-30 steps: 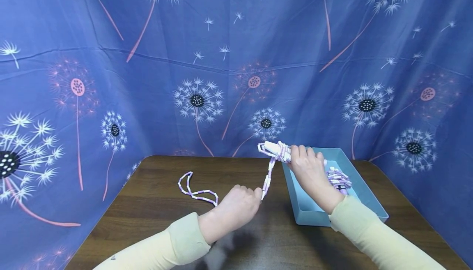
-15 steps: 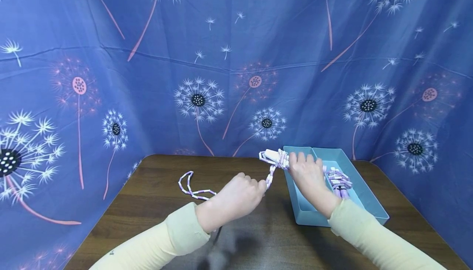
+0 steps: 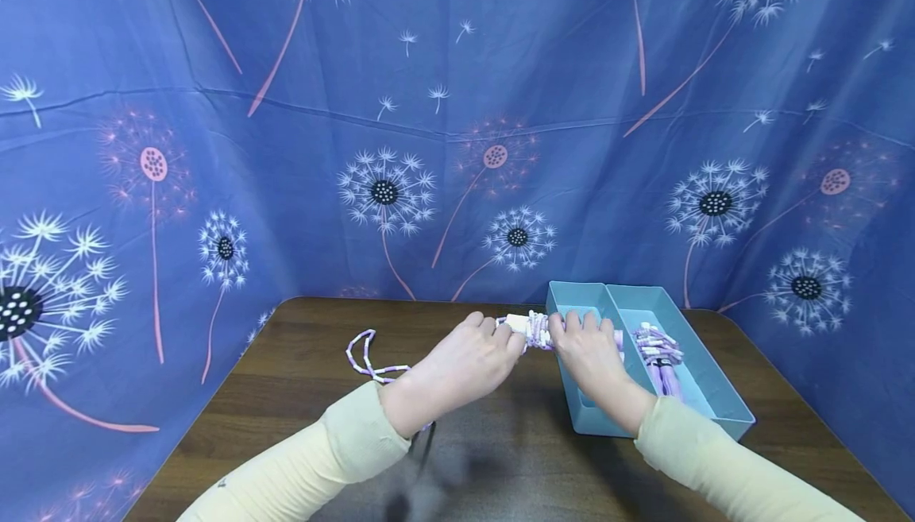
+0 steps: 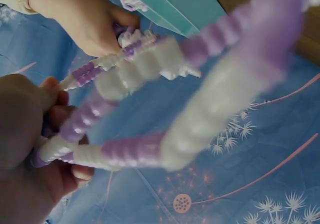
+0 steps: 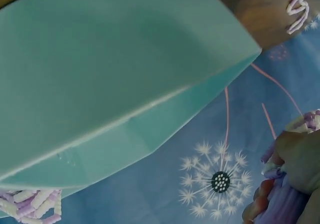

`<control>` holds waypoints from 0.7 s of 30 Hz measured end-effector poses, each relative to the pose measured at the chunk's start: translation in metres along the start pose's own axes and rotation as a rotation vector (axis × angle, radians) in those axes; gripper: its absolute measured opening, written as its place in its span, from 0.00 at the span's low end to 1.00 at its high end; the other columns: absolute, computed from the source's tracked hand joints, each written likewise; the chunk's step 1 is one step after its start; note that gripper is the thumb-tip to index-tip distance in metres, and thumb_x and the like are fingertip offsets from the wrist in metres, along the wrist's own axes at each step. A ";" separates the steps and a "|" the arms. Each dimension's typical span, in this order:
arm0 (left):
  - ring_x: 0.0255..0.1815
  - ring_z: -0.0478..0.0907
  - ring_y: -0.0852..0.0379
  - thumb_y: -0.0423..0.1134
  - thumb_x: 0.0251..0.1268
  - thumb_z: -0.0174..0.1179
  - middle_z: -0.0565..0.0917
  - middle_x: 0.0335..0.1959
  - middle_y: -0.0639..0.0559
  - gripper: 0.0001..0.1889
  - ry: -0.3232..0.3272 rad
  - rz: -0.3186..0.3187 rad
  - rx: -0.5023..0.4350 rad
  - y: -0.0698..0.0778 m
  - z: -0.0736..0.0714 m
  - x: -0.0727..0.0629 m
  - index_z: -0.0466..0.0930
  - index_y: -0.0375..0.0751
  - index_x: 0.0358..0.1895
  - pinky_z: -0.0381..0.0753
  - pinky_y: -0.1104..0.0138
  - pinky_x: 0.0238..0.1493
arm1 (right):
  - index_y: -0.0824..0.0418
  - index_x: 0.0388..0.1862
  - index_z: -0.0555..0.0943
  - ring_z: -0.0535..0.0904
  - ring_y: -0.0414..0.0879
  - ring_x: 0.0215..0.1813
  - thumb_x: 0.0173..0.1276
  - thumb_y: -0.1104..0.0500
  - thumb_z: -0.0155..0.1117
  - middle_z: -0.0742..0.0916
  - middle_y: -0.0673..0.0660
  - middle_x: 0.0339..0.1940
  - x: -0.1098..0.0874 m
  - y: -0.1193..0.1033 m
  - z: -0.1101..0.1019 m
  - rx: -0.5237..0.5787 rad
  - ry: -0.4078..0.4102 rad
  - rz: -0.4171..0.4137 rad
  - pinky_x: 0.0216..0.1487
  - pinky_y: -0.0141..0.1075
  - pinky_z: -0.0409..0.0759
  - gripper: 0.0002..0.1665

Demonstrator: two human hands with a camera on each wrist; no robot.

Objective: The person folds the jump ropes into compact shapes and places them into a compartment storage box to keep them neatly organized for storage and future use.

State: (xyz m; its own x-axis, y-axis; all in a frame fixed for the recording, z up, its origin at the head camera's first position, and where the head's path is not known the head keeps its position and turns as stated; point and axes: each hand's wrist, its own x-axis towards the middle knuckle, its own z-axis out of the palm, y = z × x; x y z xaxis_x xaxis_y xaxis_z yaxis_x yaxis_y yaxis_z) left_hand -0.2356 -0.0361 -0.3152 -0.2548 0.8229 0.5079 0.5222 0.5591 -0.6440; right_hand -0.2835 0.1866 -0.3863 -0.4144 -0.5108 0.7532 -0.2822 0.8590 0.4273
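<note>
A purple-and-white beaded jump rope is wound into a bundle (image 3: 538, 330) around its handles. My right hand (image 3: 589, 347) grips that bundle in front of the box; the right wrist view shows purple handles (image 5: 282, 201) within its curled fingers. Close beside it on the left, my left hand (image 3: 457, 359) pinches the rope's free length. Doubled strands of beads (image 4: 140, 66) run out of the left fist in the left wrist view. A loose loop of the rope (image 3: 366, 359) lies on the table beyond the left forearm.
A teal two-compartment box (image 3: 722, 375) stands at the right on the brown wooden table (image 3: 286, 419). Its right compartment holds another wound jump rope (image 3: 659, 351) with purple handles and a black tie. A blue dandelion-print cloth (image 3: 443, 53) hangs behind.
My left hand has moved right and up toward the bundle, shortening the visible strand between the hands. The right hand has lowered slightly with the bundle. The loop on the table has been drawn in a little.
</note>
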 end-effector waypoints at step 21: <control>0.31 0.64 0.56 0.31 0.67 0.35 0.71 0.32 0.54 0.13 0.101 0.119 0.073 -0.020 0.008 0.003 0.72 0.46 0.33 0.62 0.67 0.34 | 0.63 0.30 0.73 0.62 0.50 0.17 0.62 0.67 0.40 0.71 0.56 0.18 -0.007 -0.011 -0.007 -0.009 0.053 -0.249 0.18 0.37 0.55 0.12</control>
State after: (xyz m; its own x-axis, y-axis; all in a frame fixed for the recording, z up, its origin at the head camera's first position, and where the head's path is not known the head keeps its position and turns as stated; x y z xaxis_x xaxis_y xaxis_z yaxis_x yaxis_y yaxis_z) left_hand -0.2534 -0.0439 -0.3053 -0.1098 0.8715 0.4779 0.4821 0.4672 -0.7412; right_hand -0.2711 0.1810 -0.3929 -0.2873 -0.7042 0.6493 -0.3621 0.7074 0.6070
